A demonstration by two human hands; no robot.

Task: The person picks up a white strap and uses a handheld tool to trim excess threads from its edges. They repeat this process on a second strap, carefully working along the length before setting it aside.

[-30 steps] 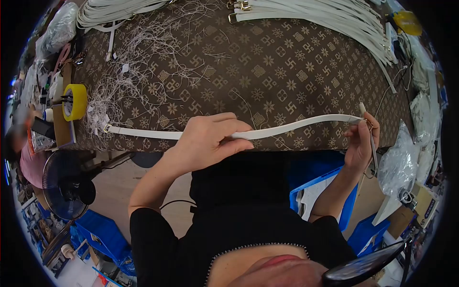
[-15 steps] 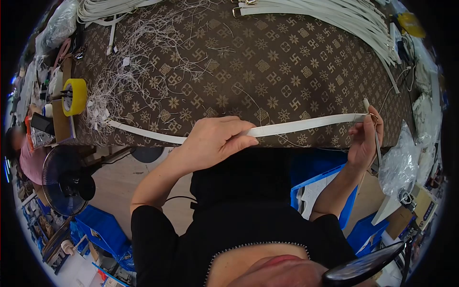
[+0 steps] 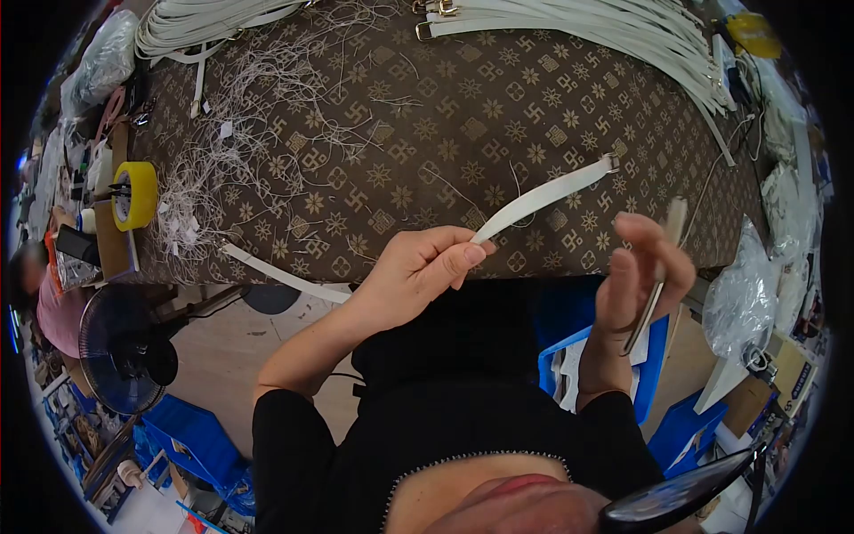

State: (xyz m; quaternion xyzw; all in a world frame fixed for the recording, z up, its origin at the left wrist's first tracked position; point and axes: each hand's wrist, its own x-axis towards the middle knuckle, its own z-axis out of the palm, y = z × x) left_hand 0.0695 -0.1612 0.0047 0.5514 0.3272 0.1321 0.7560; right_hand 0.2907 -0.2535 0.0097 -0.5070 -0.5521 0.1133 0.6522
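My left hand [image 3: 422, 276] pinches a white belt [image 3: 543, 198] between thumb and fingers near the table's front edge. The belt's right part arches up to a small metal buckle [image 3: 611, 163]. Its other end runs out past my wrist to the left, over the edge of the table. To the right of the belt, my right hand [image 3: 642, 280] is raised and somewhat blurred, apart from the buckle. It holds a slim tool [image 3: 675, 218] with a pale, thick end at the top and a thin metallic shaft below the palm; its kind does not show clearly.
Tangled loose threads [image 3: 258, 116] cover the left of the patterned tablecloth [image 3: 480, 116]. Bundles of white belts [image 3: 569, 22] lie at the back. A yellow tape roll [image 3: 135, 196] stands at the left edge, above a fan [image 3: 124, 347]. A blue bin [image 3: 654, 356] is below.
My right hand has let go of the belt's buckle end and moved down and left, keeping the slim tool. The buckle end now stands higher and farther left, the belt bending upward.
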